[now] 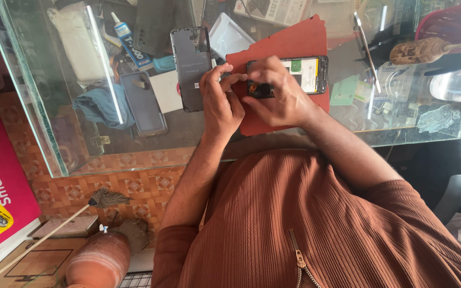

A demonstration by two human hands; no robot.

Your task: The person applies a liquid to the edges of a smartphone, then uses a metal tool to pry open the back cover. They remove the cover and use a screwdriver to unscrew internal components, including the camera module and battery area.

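At the far left we see a white cloth bundle (79,45) and a blue cloth (102,106) lying under the glass tabletop (38,101), with a glue tube (130,42) and a grey phone case (144,104) just right of them. Next comes a detached dark back cover (190,68), flat on the glass. Our left hand (221,101) sits beside it, fingertips meeting those of our right hand (277,96) over the left end of an opened phone (289,76). Both hands are together, pressed on that phone; we cannot tell whether they pinch a small part. The phone lies on a red mat (286,42). Farther right lie metal tweezers (367,50) and a wooden-handled tool (421,50).
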